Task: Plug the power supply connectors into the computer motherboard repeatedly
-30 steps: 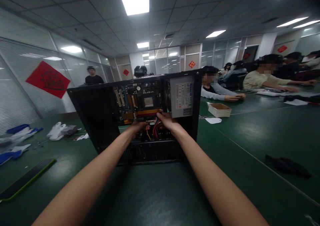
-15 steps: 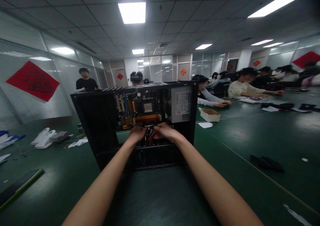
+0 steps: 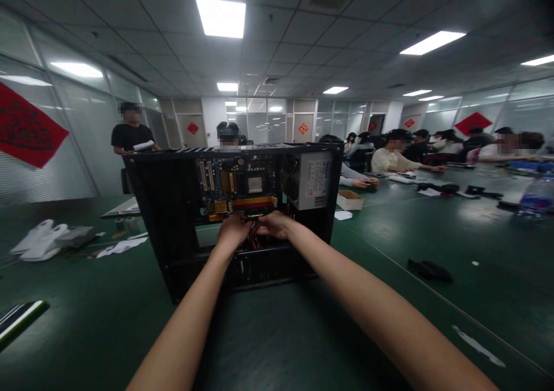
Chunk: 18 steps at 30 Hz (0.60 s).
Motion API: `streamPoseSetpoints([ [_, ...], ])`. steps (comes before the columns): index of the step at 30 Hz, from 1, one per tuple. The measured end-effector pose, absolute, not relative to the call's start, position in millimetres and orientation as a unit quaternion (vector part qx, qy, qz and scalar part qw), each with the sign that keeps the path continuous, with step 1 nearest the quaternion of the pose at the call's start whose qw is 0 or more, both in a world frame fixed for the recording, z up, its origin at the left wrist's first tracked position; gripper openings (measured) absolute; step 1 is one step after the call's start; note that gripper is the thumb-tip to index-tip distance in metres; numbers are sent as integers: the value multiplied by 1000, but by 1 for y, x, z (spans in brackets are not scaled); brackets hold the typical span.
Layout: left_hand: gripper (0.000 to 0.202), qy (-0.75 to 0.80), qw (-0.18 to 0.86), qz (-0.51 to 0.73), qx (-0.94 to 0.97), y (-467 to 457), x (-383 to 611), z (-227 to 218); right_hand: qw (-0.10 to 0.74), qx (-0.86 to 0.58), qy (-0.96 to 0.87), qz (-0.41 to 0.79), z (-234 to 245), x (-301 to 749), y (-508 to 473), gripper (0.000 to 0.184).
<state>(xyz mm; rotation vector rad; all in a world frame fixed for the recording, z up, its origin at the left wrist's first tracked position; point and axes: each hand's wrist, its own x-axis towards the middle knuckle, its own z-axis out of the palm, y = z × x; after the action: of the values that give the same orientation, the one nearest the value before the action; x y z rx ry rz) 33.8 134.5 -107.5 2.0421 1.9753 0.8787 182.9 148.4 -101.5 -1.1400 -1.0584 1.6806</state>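
In front of me an open black computer case (image 3: 151,218) stands on the table, its inside facing me. A motherboard (image 3: 242,177) with an exposed square processor socket area is mounted inside, and a silver power supply (image 3: 312,183) sits at its upper right. Both hands reach in at the lower edge of the motherboard. My left hand (image 3: 232,232) is closed, its fingertips at a bundle of red and black cables (image 3: 255,239). Closed round the upper part of that bundle is my right hand (image 3: 277,224). The cable ends between the fingertips are hidden.
The green table (image 3: 268,339) stretches out to both sides. White plastic bags (image 3: 41,241) and a grey block (image 3: 77,237) lie left. At right are a small open box (image 3: 350,200), a black cloth-like item (image 3: 430,270) and a water bottle (image 3: 538,197). Several people sit or stand beyond.
My view has turned to the right. My hands have come closer together at the cables, the right hand moving leftward against the case.
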Motion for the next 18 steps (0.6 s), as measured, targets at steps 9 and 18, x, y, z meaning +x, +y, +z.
streamPoseSetpoints([
  [9,33,649,62,264,711,132,38,-101,436,-419,-395,692,-104,184,154,21],
  [18,33,655,47,261,707,132,39,-101,454,-439,-416,654,-112,180,163,17],
])
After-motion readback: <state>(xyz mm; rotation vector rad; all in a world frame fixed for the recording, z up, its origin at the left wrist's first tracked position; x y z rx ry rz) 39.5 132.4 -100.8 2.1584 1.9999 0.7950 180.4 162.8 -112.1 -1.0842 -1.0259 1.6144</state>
